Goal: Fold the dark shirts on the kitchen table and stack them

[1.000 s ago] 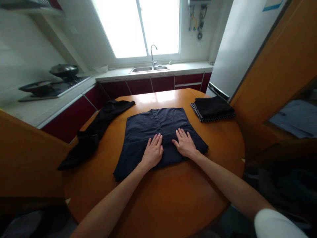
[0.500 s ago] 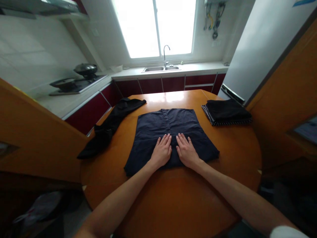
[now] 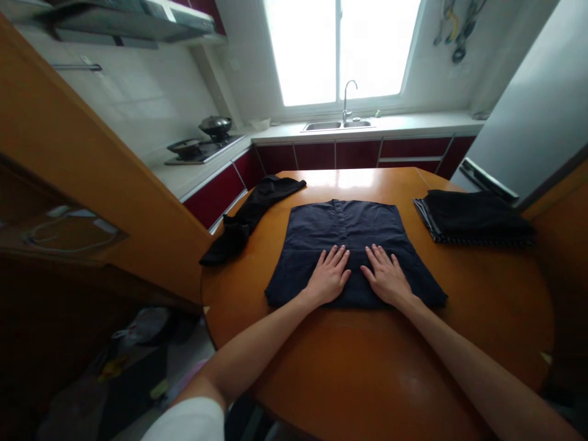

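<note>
A dark navy garment (image 3: 342,223), folded into a wide trapezoid with a seam down its upper middle, lies on the wooden table (image 3: 349,373). Whether it is a shirt or something else I cannot tell. My left hand (image 3: 328,275) rests flat on its lower part, left of the middle, fingers stretched and slightly spread. On the right of the middle, my right hand (image 3: 388,275) lies palm down on the cloth, its fingers also spread. Both hands press on the cloth without gripping it, and a gap of cloth shows between them.
A crumpled black garment (image 3: 252,214) lies along the table's left edge. At the right sits a folded dark cloth stack (image 3: 478,214) with a patterned edge. Beyond the table are a counter with a sink (image 3: 324,126), a stove (image 3: 206,151) and a fridge (image 3: 519,110).
The camera view has turned left, so everything appears further right. My hands have spread a little further apart on the garment, both still flat.
</note>
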The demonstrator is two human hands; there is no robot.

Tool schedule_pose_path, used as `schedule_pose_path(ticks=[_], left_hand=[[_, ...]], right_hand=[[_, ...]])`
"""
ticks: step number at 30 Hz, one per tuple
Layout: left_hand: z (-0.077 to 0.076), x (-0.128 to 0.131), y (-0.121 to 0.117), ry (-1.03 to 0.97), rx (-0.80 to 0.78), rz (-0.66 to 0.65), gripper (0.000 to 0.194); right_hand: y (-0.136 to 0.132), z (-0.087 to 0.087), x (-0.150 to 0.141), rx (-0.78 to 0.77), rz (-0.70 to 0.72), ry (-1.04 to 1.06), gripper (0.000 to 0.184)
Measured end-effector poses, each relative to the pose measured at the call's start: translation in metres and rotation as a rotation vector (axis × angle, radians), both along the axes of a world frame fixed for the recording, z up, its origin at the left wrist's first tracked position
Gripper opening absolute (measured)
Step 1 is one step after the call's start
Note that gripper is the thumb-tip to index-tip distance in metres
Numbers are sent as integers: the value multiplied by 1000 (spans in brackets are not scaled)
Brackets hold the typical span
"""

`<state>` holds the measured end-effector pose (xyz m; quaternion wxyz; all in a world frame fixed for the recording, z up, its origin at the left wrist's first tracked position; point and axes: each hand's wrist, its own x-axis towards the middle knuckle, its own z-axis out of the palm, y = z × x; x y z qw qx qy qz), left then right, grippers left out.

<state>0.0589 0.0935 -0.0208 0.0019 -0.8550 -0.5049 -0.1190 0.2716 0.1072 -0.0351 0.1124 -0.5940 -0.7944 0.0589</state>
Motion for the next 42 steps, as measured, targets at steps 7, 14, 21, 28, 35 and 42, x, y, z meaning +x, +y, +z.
schedule_pose_path(ticks=[7, 14, 21, 28, 35, 42], left_hand=[[2, -64, -4, 54, -77, 186, 61], [2, -145, -10, 24, -126, 309, 58], [15, -163, -57, -229, -92, 182, 56], [7, -174, -51, -410, -90, 220, 56], [16, -177, 48, -390, -172, 204, 41], [33, -173, 66, -394, -386, 87, 46]], right_hand=[[12, -11, 50, 41, -69, -74, 67], [19, -15, 93, 13, -151, 1, 66], [-14, -6, 109, 198, -107, 190, 57], [-17, -4, 126, 189, -69, 352, 44], [62, 12, 118, 35, 4, 401, 25], [88, 14, 121, -174, 97, 396, 26]])
